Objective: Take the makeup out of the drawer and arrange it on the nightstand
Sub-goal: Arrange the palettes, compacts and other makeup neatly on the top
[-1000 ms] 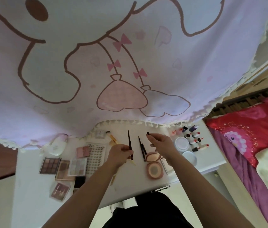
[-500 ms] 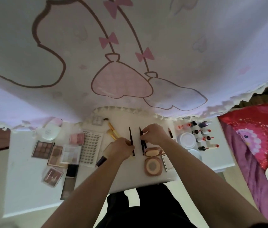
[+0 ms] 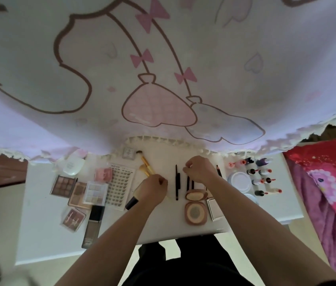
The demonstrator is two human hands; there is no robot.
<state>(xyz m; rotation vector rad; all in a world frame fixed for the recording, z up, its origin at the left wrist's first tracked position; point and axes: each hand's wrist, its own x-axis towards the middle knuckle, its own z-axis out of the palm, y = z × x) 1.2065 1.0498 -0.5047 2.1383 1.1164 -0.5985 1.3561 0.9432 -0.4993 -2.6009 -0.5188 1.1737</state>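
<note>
1. Looks down on a white counter (image 3: 45, 234) spread with makeup. Loses its far edge behind the fringed hem of a hanging lilac cloth with a brown-outlined cartoon and pink bows (image 3: 163, 79).
2. Finds the left hand (image 3: 152, 190) at mid-counter, knuckles up and fingers curled under. Cannot tell a grip from an empty fist, the palm side being hidden.
3. Catches a gold-and-dark handle (image 3: 132, 203) poking out near the left wrist, its middle covered. Places two gold-handled brushes (image 3: 146, 165) just beyond that hand.
4. Finds the right hand (image 3: 201, 169) a little farther and to the right, fingertips bunched leftward over the far ends of two short dark sticks (image 3: 188, 182). Cannot tell pinching from merely hovering.
5. Between the hands, spots a long thin black pencil (image 3: 176, 186) flat on the counter, touched by neither hand.
6. Nearer than the right hand, sees an open round peach compact (image 3: 195, 213) and a white rectangular case (image 3: 213, 211), one corner under the forearm. Glimpses a brown pencil (image 3: 218, 171) half hidden behind the wrist.
7. To the right, makes out white round jars (image 3: 240, 180) and a cluster of small red-capped bottles (image 3: 263, 179), too small to identify further.
8. To the left, counts square eyeshadow palettes (image 3: 62, 186), a white lash card (image 3: 120, 184), a pink square box (image 3: 103, 174), a dark rectangular bottle (image 3: 93, 223) and a white oval case (image 3: 73, 166) partly under the hem.
9. Cuts off red flowered bedding (image 3: 328, 178) at the right edge.
</note>
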